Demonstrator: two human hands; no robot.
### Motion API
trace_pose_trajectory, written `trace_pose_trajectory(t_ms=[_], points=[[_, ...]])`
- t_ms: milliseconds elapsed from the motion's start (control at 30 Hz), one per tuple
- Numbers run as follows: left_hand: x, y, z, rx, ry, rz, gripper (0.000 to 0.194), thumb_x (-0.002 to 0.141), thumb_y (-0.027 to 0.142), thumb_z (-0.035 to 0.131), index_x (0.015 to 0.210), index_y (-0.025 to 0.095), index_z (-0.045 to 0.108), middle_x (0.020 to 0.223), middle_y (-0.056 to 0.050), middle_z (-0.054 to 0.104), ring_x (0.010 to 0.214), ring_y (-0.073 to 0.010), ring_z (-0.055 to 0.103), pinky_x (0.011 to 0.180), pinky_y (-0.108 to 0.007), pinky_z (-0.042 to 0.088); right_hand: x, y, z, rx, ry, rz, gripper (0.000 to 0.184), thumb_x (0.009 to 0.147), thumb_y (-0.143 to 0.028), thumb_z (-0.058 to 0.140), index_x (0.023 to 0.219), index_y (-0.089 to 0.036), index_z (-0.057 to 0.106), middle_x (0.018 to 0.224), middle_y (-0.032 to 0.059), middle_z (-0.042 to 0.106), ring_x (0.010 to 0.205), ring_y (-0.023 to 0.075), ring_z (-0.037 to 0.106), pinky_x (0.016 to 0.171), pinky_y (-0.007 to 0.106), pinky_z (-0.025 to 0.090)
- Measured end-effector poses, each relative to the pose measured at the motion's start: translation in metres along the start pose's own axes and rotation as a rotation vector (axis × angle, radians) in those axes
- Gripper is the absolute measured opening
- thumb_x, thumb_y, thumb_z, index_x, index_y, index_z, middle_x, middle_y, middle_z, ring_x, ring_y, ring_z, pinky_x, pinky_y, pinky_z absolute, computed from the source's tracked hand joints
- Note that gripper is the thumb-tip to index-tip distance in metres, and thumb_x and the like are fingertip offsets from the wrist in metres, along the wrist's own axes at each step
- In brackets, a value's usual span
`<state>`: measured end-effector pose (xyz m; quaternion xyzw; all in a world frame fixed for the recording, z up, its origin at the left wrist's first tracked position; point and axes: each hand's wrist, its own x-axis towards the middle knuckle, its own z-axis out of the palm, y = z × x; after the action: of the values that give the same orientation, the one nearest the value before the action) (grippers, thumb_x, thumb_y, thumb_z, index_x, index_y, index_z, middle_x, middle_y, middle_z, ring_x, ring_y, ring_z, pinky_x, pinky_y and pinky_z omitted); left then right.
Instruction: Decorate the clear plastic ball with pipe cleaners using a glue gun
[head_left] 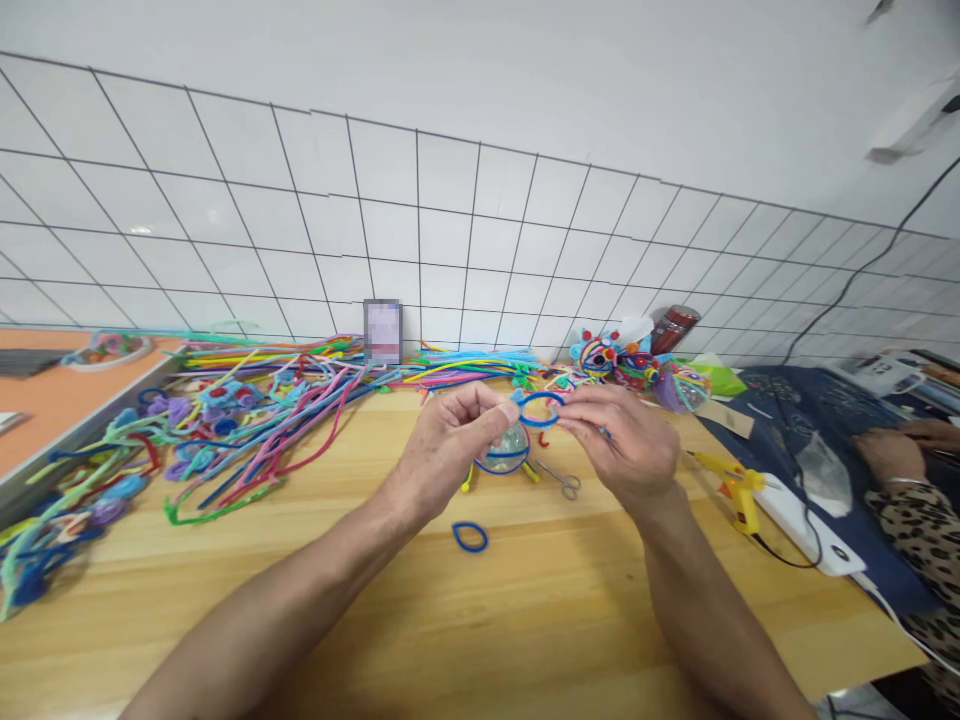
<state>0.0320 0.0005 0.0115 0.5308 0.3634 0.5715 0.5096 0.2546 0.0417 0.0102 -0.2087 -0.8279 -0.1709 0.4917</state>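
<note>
A blue pipe cleaner loop (541,424) is stretched between my two hands above the table. The fingers and thumb of my left hand (459,430) pinch its left end. My right hand (622,430) grips the right end between thumb and fingers. Behind and below the hands sits a clear ball (510,450) with a blue band around it and yellow ends at its base, partly hidden by my left hand. Small scissors (564,482) lie to the right of the ball. Nearer to me, a second blue loop with a pointed end (470,537) rests on the wood.
Heaps of coloured pipe cleaners (255,420) cover the table's left and back. A phone (383,332) leans on the tiled wall. At right are a yellow glue gun (739,490), a white power strip (810,525), decorated balls (600,352) and another person's hand (889,458).
</note>
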Motion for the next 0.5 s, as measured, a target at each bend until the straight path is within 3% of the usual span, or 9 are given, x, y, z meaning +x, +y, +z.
trace_pose_trajectory(t_ms=[500], points=[[0.0002,0.0004,-0.0003,0.012,0.028,0.016,0.029,0.085,0.04,0.076,0.072,0.018,0.063,0.06,0.004,0.053,0.055,-0.0082,0.041,0.054,-0.023,0.033,-0.0005,-0.0018,-0.0025,0.0,-0.017,0.001,0.024,0.094,-0.005,0.069,0.105,-0.026,0.076,0.1,0.0028,0.083,0.091,0.0186,0.08,0.083,0.031,0.066]])
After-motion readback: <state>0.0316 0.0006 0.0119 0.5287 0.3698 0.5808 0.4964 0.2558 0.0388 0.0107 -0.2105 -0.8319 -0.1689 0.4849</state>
